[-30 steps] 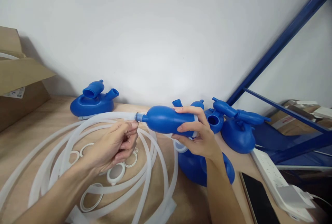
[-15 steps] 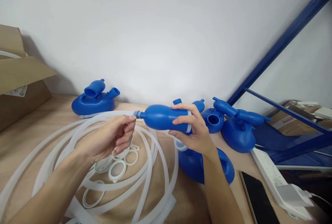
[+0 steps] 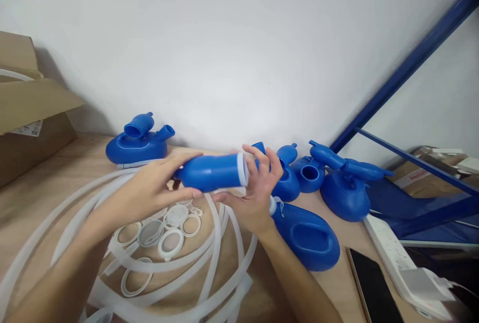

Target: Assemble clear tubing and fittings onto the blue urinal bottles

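Note:
A blue bulb-shaped tube point(image 3: 211, 172) with a white ring at its right end lies sideways in my left hand point(image 3: 159, 183), whose fingers and thumb are round its narrower left part. Beside the ringed end, my right hand point(image 3: 258, 183) is spread, fingers apart and slightly curled, the thumb just under the tube. Below both hands lie coiled translucent hoses point(image 3: 194, 258) and several clear rings and caps point(image 3: 171, 243). A blue bottle point(image 3: 310, 238) with a white neck ring lies right of my right wrist.
Blue bottles with tube pieces stand at the back left point(image 3: 136, 148) and right point(image 3: 346, 193). An open cardboard box point(image 3: 37, 133) is at the left. A black phone point(image 3: 374, 283) and a white power strip point(image 3: 392, 258) lie at the right, by a blue metal rack point(image 3: 411, 71).
My left hand has moved from the thin tip onto the tube's body. My right hand has let go and opened. The tube has shifted left, its ringed end turned more toward me.

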`<state>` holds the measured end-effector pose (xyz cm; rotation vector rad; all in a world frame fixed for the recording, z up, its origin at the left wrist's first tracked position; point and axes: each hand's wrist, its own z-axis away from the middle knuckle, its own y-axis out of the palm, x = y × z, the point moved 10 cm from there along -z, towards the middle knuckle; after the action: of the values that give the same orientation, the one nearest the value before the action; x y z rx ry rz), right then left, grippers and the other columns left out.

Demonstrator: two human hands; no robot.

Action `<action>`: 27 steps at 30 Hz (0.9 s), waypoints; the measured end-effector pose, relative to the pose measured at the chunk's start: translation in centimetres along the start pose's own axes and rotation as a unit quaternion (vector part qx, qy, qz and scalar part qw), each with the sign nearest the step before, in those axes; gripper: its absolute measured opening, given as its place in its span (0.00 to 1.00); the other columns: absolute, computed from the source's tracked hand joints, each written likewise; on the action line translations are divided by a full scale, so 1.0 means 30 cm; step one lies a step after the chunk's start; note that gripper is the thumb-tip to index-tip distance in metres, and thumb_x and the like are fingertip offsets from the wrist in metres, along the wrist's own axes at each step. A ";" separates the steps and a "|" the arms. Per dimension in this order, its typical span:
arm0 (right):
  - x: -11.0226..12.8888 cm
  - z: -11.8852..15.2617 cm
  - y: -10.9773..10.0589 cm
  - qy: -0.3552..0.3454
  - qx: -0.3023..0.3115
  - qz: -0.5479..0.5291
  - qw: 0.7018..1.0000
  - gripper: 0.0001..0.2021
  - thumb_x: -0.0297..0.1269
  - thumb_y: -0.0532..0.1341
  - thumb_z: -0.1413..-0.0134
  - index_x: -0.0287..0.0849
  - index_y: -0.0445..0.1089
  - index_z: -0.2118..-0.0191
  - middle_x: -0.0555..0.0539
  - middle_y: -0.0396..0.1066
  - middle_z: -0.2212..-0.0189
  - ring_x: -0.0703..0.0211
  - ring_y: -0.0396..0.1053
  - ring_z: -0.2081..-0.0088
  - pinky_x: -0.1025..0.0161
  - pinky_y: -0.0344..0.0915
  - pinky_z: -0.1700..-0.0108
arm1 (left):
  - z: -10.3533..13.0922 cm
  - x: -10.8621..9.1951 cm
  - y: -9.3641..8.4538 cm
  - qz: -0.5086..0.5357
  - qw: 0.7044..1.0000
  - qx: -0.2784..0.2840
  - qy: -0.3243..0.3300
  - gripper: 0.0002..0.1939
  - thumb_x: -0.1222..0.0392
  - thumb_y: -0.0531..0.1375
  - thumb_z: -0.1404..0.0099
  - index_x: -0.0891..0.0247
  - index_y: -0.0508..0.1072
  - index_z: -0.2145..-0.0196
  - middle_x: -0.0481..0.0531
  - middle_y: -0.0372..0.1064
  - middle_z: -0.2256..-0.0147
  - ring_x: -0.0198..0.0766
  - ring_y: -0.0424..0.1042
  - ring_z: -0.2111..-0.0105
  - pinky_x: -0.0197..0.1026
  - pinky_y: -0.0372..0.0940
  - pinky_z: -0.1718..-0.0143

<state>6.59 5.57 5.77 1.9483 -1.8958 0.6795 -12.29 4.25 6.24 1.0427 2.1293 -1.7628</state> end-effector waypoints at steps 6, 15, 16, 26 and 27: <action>-0.179 0.165 0.266 0.131 0.318 0.175 0.923 0.23 0.45 0.68 0.35 0.46 0.65 0.39 0.43 0.74 0.49 0.48 0.74 0.45 0.46 0.71 0.40 | 0.049 0.096 -0.225 -0.083 0.977 -0.173 -0.096 0.43 0.31 0.64 0.37 0.59 0.68 0.33 0.53 0.78 0.51 0.45 0.72 0.62 0.40 0.64 0.61; -0.273 0.386 0.416 -0.068 0.525 0.387 0.755 0.10 0.24 0.60 0.34 0.38 0.75 0.51 0.39 0.79 0.53 0.46 0.73 0.47 0.50 0.69 0.41 | 0.037 0.098 -0.219 -0.133 0.973 -0.165 -0.088 0.44 0.27 0.62 0.36 0.62 0.71 0.35 0.50 0.77 0.62 0.40 0.70 0.70 0.38 0.62 0.63; -0.279 0.382 0.411 -0.058 0.534 0.387 0.750 0.10 0.23 0.60 0.34 0.39 0.75 0.52 0.41 0.80 0.56 0.47 0.75 0.50 0.52 0.71 0.46 | 0.035 0.089 -0.215 -0.136 0.973 -0.166 -0.080 0.43 0.27 0.62 0.36 0.62 0.72 0.36 0.49 0.77 0.63 0.38 0.69 0.71 0.37 0.62 0.64; -0.046 -0.028 -0.016 0.149 0.119 0.095 0.977 0.10 0.33 0.53 0.29 0.45 0.72 0.59 0.49 0.75 0.62 0.57 0.74 0.60 0.60 0.71 0.57 | 0.014 0.080 -0.171 -0.099 0.988 -0.114 -0.028 0.40 0.29 0.64 0.36 0.61 0.73 0.38 0.53 0.78 0.46 0.46 0.77 0.57 0.41 0.69 0.54; -0.053 -0.040 -0.060 0.168 0.077 0.067 0.980 0.10 0.35 0.53 0.29 0.46 0.71 0.60 0.49 0.75 0.63 0.57 0.74 0.60 0.60 0.71 0.58 | 0.013 0.062 -0.151 -0.088 0.991 -0.103 -0.010 0.39 0.30 0.65 0.35 0.61 0.73 0.38 0.54 0.77 0.44 0.48 0.77 0.54 0.42 0.69 0.53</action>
<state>8.26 7.64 6.03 1.6696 -1.8155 1.1466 -16.55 4.42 8.69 0.8030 2.3940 -1.5710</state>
